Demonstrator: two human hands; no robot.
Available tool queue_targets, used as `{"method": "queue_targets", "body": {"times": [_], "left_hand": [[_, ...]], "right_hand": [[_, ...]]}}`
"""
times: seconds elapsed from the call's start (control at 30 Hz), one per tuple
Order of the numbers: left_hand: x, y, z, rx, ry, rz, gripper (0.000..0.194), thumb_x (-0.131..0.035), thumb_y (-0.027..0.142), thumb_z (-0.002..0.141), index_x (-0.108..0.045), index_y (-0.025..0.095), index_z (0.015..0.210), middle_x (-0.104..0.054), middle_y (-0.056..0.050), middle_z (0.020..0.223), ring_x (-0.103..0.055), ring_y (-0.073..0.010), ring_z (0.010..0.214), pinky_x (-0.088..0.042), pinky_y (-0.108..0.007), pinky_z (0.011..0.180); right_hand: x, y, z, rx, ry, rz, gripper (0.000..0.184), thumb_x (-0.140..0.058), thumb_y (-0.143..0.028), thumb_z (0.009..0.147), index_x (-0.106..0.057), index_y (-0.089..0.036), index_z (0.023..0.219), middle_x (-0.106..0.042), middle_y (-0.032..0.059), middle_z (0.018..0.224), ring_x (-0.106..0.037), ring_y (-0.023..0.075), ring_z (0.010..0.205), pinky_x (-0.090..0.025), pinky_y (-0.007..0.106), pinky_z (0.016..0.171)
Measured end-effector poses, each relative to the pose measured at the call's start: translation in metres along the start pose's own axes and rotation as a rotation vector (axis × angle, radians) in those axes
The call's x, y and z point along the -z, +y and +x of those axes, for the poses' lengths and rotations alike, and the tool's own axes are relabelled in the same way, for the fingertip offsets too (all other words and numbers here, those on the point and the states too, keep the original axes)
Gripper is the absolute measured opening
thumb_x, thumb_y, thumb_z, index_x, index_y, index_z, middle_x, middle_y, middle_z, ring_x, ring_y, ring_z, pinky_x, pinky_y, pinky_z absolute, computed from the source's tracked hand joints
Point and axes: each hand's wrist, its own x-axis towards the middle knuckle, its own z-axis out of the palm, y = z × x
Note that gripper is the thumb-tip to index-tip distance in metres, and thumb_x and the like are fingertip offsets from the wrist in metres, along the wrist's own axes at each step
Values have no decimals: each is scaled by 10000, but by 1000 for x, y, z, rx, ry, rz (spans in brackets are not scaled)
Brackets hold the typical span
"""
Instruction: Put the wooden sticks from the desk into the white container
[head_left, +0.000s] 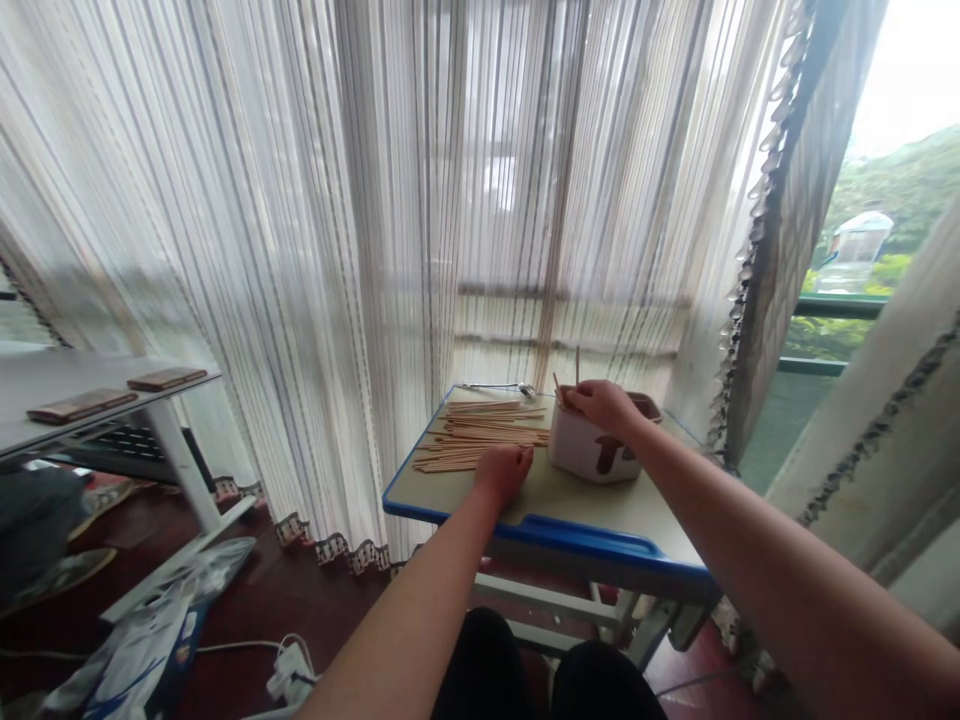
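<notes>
Many thin wooden chopsticks (480,432) lie side by side, roughly crosswise, on a small desk (570,512). A white holder with brown markings (585,462) stands at their right. My right hand (600,402) is at the holder's left rim, fingers closed around chopsticks (577,368) whose tips stick up. My left hand (508,470) is curled near the right ends of the lying chopsticks, close to the desk's front edge. What its fingers hold, if anything, is hidden. A shiny metal utensil (495,387), perhaps a spoon, rests along the back edge of the desk.
Sheer striped curtains (337,250) hang right behind the desk. At the left, a white table (45,375) bears two flat brown objects (82,403). A plastic bag (217,570) and a white power strip (291,672) with a cable are on the floor.
</notes>
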Motion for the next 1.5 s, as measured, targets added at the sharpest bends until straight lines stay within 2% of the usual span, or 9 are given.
{"method": "queue_targets", "body": {"times": [0.13,0.27,0.6,0.7,0.83,0.97,1.07,1.3,1.5], "left_hand": [[3,2,-1,8,-8,1,585,-215,547,824,-666,178,768,-650,-110,814,-576,-214,796,-353,-289,682],[2,1,-1,6,-12,13,573,-231,547,820,-667,179,764,-652,-107,801,-580,-213,788,-355,-286,680],[3,2,-1,15,-2,36,539,-261,533,820,-667,186,748,-656,-95,789,-580,-194,776,-350,-267,664],[0,1,0,18,4,42,532,-262,527,822,-668,193,740,-658,-91,781,-582,-189,759,-348,-264,658],[-5,-2,3,-20,22,48,549,-242,525,828,-670,195,734,-653,-96,758,-584,-197,738,-347,-273,650],[-8,-4,4,-33,30,59,555,-231,526,829,-667,194,738,-651,-95,756,-582,-195,733,-343,-271,637],[-8,-5,4,-33,21,70,546,-235,519,831,-666,196,738,-651,-91,760,-580,-187,731,-342,-266,639],[-9,-5,6,-44,14,101,550,-225,507,839,-667,194,745,-649,-99,764,-582,-188,736,-349,-266,641],[-5,-1,4,-14,-19,117,523,-241,501,839,-659,191,786,-649,-89,814,-577,-175,773,-360,-256,675]], "right_hand": [[-7,-2,-8,7,-50,46,355,-471,-466,726,-676,-184,793,-605,11,539,-514,120,475,-316,223,459],[-12,0,-11,20,-20,11,359,-450,-473,749,-675,-201,813,-648,35,662,-555,142,559,-334,228,502],[-12,-5,-4,40,99,-54,453,-296,-457,835,-648,-179,777,-646,74,729,-562,164,662,-351,251,599],[-20,-8,3,50,92,-38,452,-348,-500,806,-598,-167,981,-637,60,729,-553,172,706,-358,258,638],[-35,-11,7,31,115,-113,768,-581,-550,622,-386,-152,1249,-617,103,917,-500,248,928,-355,315,746],[-42,-13,5,73,112,-197,534,-546,-499,684,-522,-182,1114,-561,117,1075,-456,257,988,-332,336,790],[-43,-15,2,73,133,-222,331,-436,-441,780,-610,-203,930,-585,86,1016,-480,221,913,-328,316,764],[-38,-17,3,23,260,-187,464,-295,-426,841,-631,-156,670,-620,96,781,-515,169,754,-321,279,743],[-26,-15,-8,-16,261,-126,411,-384,-427,787,-631,-159,596,-628,73,665,-527,154,662,-323,247,678]]}}
